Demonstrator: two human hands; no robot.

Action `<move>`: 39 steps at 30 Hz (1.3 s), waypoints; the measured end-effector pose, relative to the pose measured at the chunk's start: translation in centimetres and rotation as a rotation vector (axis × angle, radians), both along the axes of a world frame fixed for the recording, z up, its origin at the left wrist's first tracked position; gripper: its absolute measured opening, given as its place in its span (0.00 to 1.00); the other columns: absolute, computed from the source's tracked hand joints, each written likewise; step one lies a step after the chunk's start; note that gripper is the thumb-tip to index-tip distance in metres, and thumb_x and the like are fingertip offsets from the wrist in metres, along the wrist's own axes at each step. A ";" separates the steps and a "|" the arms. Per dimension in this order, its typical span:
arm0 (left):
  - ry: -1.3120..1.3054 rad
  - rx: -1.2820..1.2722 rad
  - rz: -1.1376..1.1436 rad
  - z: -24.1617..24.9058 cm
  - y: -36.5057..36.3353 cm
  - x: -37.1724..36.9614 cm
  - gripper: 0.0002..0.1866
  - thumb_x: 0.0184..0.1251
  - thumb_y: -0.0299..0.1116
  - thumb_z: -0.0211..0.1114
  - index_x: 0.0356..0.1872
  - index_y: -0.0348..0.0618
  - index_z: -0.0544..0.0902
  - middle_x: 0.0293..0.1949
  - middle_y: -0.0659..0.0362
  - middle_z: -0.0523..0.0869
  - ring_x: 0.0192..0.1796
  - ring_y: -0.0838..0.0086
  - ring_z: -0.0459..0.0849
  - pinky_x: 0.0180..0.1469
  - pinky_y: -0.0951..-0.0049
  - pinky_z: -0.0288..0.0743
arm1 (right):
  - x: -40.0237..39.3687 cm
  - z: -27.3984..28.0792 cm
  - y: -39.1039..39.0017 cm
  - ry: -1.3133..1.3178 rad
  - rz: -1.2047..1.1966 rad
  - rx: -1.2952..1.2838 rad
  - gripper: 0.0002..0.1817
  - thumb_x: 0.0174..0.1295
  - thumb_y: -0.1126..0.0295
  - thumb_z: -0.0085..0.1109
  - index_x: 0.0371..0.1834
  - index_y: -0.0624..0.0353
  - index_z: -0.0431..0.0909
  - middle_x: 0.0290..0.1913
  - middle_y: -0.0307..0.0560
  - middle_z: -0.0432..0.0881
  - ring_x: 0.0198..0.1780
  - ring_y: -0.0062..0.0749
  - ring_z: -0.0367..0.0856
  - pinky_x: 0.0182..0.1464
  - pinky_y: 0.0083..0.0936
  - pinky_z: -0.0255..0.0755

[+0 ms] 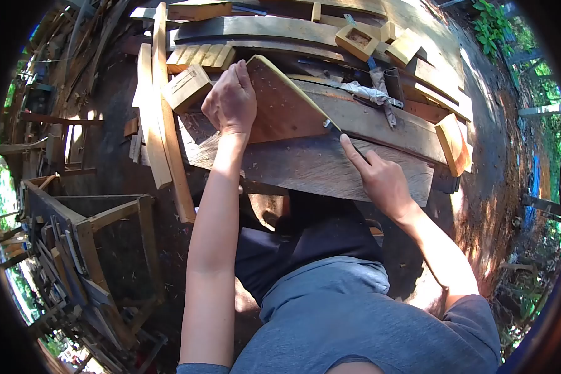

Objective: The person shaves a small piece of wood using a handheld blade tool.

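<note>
A reddish-brown wooden board (287, 103) stands tilted on the workbench (330, 165), its pale narrow edge running from upper left to lower right. My left hand (230, 100) is closed at the board's upper left corner; the fingertips are hidden behind the fist. At the board's right end, my right hand (383, 181) is closed round a slim dark-handled tool (338, 129), index finger stretched along it. A small shiny metal part shows at the tool's front, close to the board's edge. The tool's exact kind is not clear.
Long planks (160, 118) lie at the bench's left end. A small wooden block (187, 87) sits beside my left hand. A hollowed wooden box (357, 40), a crumpled white wrapping (372, 93) and a curved wood piece (453, 144) lie rightward. A wooden frame (90, 237) stands left.
</note>
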State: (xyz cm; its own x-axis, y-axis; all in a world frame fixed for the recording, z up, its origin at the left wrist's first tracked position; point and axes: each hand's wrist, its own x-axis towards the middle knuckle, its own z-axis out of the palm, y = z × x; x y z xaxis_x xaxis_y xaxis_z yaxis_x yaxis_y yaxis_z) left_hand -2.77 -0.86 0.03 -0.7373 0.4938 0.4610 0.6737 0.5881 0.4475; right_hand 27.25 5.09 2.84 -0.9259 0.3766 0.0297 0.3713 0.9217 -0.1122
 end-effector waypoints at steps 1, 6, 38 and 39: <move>-0.008 0.008 0.008 -0.1 0.1 -0.2 0.23 0.81 0.51 0.45 0.42 0.53 0.87 0.36 0.53 0.90 0.38 0.51 0.88 0.39 0.54 0.81 | 0.1 -0.1 -0.1 0.000 -0.004 0.003 0.44 0.55 0.80 0.54 0.79 0.45 0.60 0.26 0.45 0.73 0.22 0.41 0.82 0.24 0.36 0.79; -0.005 -0.042 0.018 0.2 0.1 -0.1 0.23 0.81 0.51 0.44 0.43 0.52 0.87 0.37 0.53 0.90 0.39 0.52 0.88 0.40 0.55 0.81 | 0.4 0.3 0.3 0.041 -0.054 -0.039 0.46 0.53 0.82 0.55 0.79 0.43 0.60 0.28 0.46 0.74 0.24 0.41 0.81 0.27 0.36 0.80; 0.099 0.031 -0.008 0.3 0.0 0.1 0.18 0.80 0.45 0.51 0.33 0.50 0.83 0.29 0.56 0.86 0.32 0.56 0.86 0.32 0.61 0.78 | -10.2 1.1 1.0 0.163 -0.017 -0.030 0.41 0.59 0.79 0.53 0.79 0.44 0.61 0.28 0.50 0.78 0.24 0.44 0.84 0.26 0.40 0.80; 0.075 0.033 -0.014 0.4 0.0 0.1 0.19 0.80 0.46 0.49 0.35 0.50 0.85 0.31 0.54 0.88 0.33 0.53 0.87 0.33 0.58 0.79 | -11.6 1.1 1.3 0.168 -0.011 -0.024 0.41 0.59 0.79 0.53 0.79 0.44 0.61 0.28 0.50 0.78 0.24 0.44 0.84 0.26 0.40 0.80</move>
